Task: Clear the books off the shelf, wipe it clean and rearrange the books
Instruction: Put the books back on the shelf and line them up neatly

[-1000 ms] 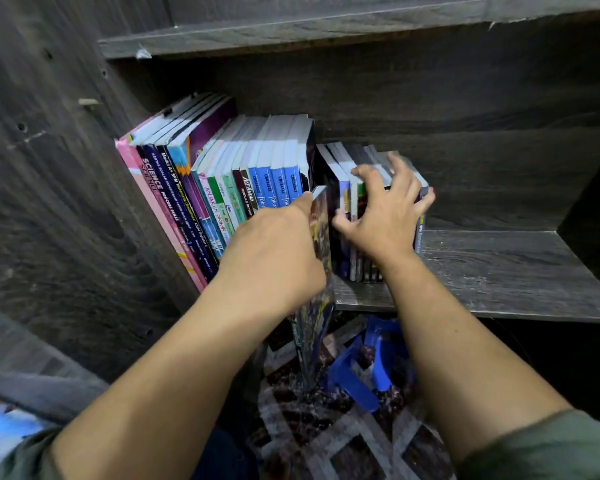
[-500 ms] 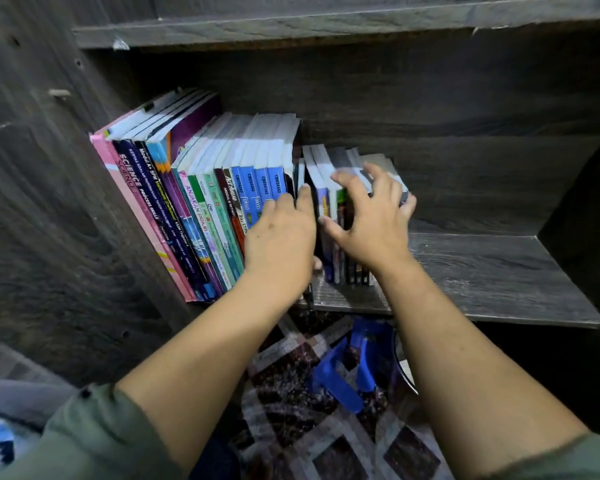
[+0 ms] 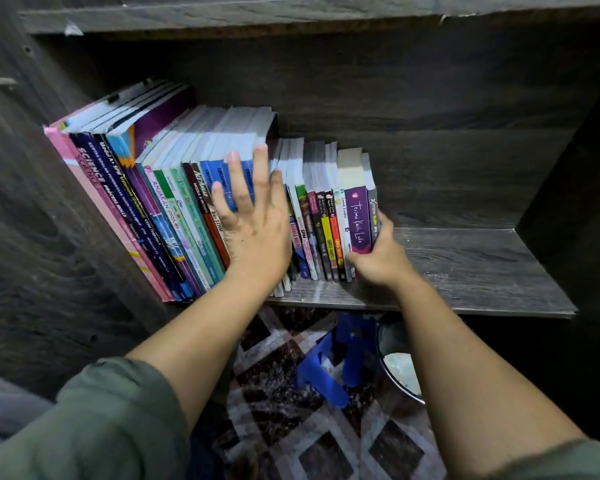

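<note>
A row of books stands on the dark wooden shelf [image 3: 465, 268]. Tall workbooks [image 3: 125, 202] lean against the left wall, then blue-spined books [image 3: 222, 174], then shorter paperbacks [image 3: 326, 220] that end with a purple book [image 3: 357, 216]. My left hand [image 3: 253, 230] lies flat with fingers spread, pressing on the blue spines. My right hand [image 3: 378, 261] cups the right end of the paperbacks, with the thumb low on the spines and the fingers round the last grey book.
The right half of the shelf board is bare up to the dark side panel [image 3: 568, 168]. Another shelf [image 3: 291, 12] runs close overhead. Below, a blue plastic stool [image 3: 329, 368] and a metal bowl [image 3: 395, 362] stand on a patterned carpet [image 3: 291, 427].
The thin book my left hand held has gone into the row, and that hand has opened flat on the spines. My right hand dropped from the paperbacks' tops to their right end.
</note>
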Motion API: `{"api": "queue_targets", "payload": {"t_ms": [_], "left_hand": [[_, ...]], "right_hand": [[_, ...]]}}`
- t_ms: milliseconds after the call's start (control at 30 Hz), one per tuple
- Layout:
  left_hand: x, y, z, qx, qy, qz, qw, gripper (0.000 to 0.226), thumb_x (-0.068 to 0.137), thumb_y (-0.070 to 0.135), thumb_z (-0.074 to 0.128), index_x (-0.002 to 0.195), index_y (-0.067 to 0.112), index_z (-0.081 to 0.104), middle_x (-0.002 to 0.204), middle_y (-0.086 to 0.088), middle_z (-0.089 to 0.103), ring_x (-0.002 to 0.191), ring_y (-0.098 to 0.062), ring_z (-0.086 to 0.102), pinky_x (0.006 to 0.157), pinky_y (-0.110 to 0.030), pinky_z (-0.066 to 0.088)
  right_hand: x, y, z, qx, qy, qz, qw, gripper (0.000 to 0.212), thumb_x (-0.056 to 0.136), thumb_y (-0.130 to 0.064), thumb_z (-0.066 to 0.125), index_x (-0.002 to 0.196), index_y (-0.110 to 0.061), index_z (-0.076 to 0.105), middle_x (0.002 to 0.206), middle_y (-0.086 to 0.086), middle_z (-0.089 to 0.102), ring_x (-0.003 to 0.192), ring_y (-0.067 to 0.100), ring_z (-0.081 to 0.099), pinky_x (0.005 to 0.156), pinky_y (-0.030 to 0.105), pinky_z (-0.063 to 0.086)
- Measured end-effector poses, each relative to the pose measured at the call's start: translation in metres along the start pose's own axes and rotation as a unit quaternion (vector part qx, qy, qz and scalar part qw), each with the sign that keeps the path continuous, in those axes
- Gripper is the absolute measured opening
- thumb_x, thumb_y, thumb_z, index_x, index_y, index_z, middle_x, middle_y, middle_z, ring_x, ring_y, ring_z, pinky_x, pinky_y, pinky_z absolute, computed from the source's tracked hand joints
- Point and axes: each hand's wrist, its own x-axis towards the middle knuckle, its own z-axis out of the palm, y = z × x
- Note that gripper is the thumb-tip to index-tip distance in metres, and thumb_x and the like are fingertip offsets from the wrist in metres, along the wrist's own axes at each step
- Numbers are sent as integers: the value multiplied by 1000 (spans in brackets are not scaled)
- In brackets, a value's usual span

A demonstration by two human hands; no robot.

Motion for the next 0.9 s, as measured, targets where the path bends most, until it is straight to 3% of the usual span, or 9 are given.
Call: {"api": "queue_targets", "payload": {"t_ms": [100,200,300,400,500,600,700,800,900], "left_hand": [[1,6,2,13,6,-18,1000,93,50,34,82,134,24,43,157,-12,3,140,-41,3,108,-50,6],[-1,5,5,37,8,-24,999,104,52,48,80,143,23,36,157,-13,1,139,-41,4,107,-49,8],[-4,1,9,4,16,10,1000,96,60,59,75,140,23,36,157,-14,-5,140,-42,-1,108,-52,6],[-4,0,8,-67,23,18,997,79,64,45,76,131,23,40,158,-12,-5,142,-41,-3,108,-53,6],[-4,-1,6,-124,16,24,992,72,64,35,75,127,22,44,158,-10,-4,143,-39,-4,108,-54,7],[-3,-4,4,-183,8,33,983,67,67,36,77,126,19,49,158,-5,-3,143,-37,-6,108,-55,9],[-1,-7,-1,-230,28,24,972,53,69,36,76,113,14,58,159,-9,13,142,-36,0,108,-53,9],[-3,-11,-5,-288,49,29,956,38,72,32,75,99,11,60,157,-10,25,143,-36,7,110,-58,20],[-10,-18,-5,-325,83,49,941,28,77,29,75,88,10,58,154,-11,32,145,-36,13,109,-61,28]], "right_hand": [[2,7,2,14,-19,64,998,110,70,-13,82,150,-34,10,123,3,63,112,25,59,106,49,40],[-1,14,-1,79,-29,64,994,107,75,2,76,153,-30,11,116,3,65,95,15,64,100,40,46],[-3,15,-3,94,-42,63,993,102,77,-1,74,154,-27,12,121,2,64,95,13,64,102,37,44],[4,9,0,67,-55,68,994,98,75,-11,76,152,-25,17,123,6,64,100,20,65,102,48,46],[10,-4,-3,48,-46,66,996,86,80,-13,72,150,-16,22,127,8,61,107,23,62,103,46,46],[13,-19,-6,46,-11,38,998,83,82,-13,68,150,-14,21,127,7,59,108,24,61,99,43,49],[9,-36,-6,29,23,-15,999,97,70,-25,70,151,-23,17,134,8,52,118,27,55,102,47,45],[0,-48,-8,13,61,-106,992,104,73,-20,75,153,-28,8,149,7,31,135,24,38,112,46,34],[-13,-55,-7,-58,65,-190,978,102,76,-24,73,150,-44,5,159,4,5,146,29,14,115,50,24]]}}
